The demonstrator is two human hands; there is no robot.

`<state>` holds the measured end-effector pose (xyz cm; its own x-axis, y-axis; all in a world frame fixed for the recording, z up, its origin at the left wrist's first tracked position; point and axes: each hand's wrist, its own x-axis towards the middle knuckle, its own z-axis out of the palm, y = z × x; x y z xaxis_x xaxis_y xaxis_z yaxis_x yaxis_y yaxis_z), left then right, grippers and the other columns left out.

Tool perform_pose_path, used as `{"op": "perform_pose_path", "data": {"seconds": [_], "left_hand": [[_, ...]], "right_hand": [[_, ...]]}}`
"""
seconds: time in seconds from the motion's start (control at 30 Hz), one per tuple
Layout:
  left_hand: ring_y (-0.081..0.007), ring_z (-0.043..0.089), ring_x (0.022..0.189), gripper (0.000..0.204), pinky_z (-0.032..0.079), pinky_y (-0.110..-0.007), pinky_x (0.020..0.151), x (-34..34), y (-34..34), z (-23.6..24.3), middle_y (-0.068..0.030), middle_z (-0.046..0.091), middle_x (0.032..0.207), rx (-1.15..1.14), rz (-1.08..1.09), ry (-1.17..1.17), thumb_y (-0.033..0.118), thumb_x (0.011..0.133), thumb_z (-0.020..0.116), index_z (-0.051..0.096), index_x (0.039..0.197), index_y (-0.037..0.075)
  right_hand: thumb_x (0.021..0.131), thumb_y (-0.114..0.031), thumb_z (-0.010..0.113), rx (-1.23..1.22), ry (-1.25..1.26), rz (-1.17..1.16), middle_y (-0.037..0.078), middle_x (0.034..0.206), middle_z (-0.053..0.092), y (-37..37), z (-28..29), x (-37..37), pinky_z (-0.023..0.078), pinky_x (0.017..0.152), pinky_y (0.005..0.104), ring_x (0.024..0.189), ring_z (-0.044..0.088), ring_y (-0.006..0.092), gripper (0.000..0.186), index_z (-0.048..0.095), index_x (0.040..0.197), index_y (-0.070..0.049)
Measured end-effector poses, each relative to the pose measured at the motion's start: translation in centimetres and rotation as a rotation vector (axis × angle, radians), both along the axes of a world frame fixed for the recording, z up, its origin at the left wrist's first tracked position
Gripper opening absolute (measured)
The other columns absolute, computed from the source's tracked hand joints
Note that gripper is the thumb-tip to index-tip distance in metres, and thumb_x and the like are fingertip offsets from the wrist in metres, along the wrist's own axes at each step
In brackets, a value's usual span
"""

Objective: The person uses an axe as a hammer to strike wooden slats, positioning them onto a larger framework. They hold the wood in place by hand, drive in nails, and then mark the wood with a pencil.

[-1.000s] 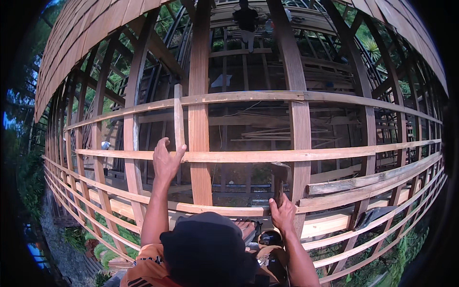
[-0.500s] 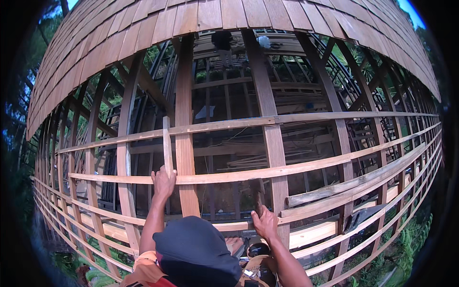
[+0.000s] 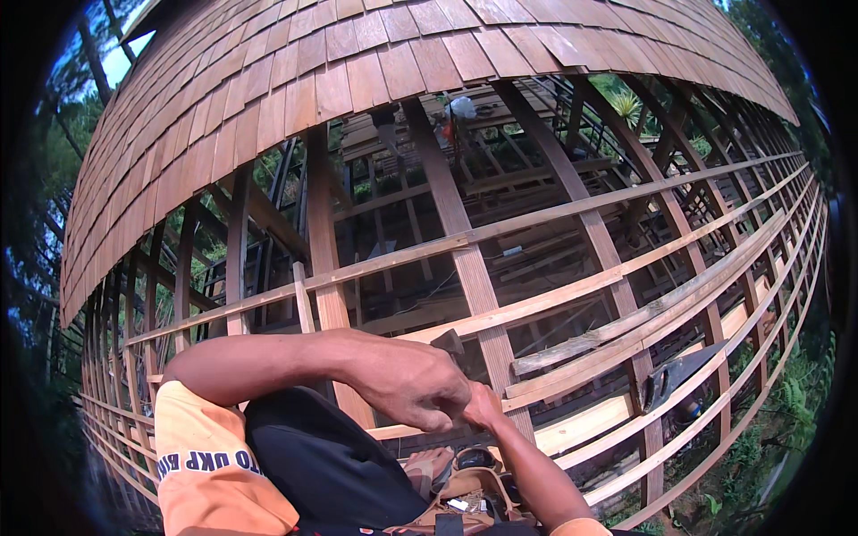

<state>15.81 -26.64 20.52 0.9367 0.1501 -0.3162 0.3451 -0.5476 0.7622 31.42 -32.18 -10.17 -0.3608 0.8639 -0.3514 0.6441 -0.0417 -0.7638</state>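
Observation:
My left arm reaches across in front of me, and my left hand (image 3: 413,382) is beside my right hand, partly covering it. Its fingers are curled and pressed together; whatever is between them is hidden. My right hand (image 3: 483,405) grips a hammer, its dark head (image 3: 449,342) showing above my left knuckles and its handle mostly covered. A short wooden stick (image 3: 303,297) stands upright against the upper batten (image 3: 402,255); neither hand touches it. Below my hands sits a brown tool pouch (image 3: 469,500) with small items inside.
Battens cross sloping rafters (image 3: 451,201), with gaps between them and a drop below. Wooden shingles (image 3: 384,62) cover the roof above. A handsaw (image 3: 686,373) rests among the right-hand battens, near a loose weathered board (image 3: 617,332). My bare foot (image 3: 427,466) is beside the pouch.
My left hand has let go of the short stick and swung right, over to my right hand. The stick stays upright. My view has turned, and the right hand keeps the hammer.

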Motion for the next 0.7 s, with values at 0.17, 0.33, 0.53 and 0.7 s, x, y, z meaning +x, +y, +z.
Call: {"op": "perform_pose_path", "data": {"seconds": [0.17,0.33,0.53,0.7], "left_hand": [[-0.0468,0.066,0.082,0.030,0.054,-0.052,0.075,6.8,-14.2,-17.6,-0.0288,0.067,0.089,-0.026,-0.762,0.374,0.009,0.073,0.064,0.061,0.092,-0.012],[-0.0395,0.064,0.101,0.038,0.053,-0.043,0.089,6.6,-16.9,-24.6,-0.0227,0.062,0.107,-0.019,-0.767,-0.120,0.012,0.079,0.064,0.057,0.112,-0.005],[-0.0335,0.068,0.098,0.029,0.055,-0.043,0.084,11.2,-20.9,-32.6,-0.0174,0.067,0.104,0.351,-0.949,0.004,0.015,0.082,0.060,0.064,0.106,-0.001],[-0.0326,0.072,0.091,0.020,0.058,-0.044,0.079,11.0,-20.0,-34.5,-0.0151,0.074,0.095,0.437,-0.751,-0.117,0.021,0.081,0.064,0.078,0.088,0.008]], "right_hand": [[0.087,-0.046,0.064,-0.040,0.006,-0.023,0.026,0.100,0.070,0.2,-1.1,0.5,0.052,0.085,0.0520,0.101,0.066,0.0458,0.046,0.068,0.106,-0.004],[0.088,-0.047,0.064,-0.030,0.017,-0.022,0.026,0.103,0.070,0.0,0.1,0.7,0.051,0.089,0.0525,0.103,0.065,0.0450,0.049,0.068,0.110,-0.004],[0.087,-0.047,0.063,-0.007,0.038,-0.023,0.027,0.103,0.070,0.0,-0.8,0.6,0.050,0.090,0.0520,0.103,0.065,0.0453,0.050,0.067,0.112,-0.003],[0.088,-0.047,0.062,0.011,0.046,-0.026,0.028,0.104,0.069,0.0,-0.4,0.9,0.050,0.090,0.0524,0.104,0.064,0.0457,0.051,0.067,0.112,-0.002]]}}
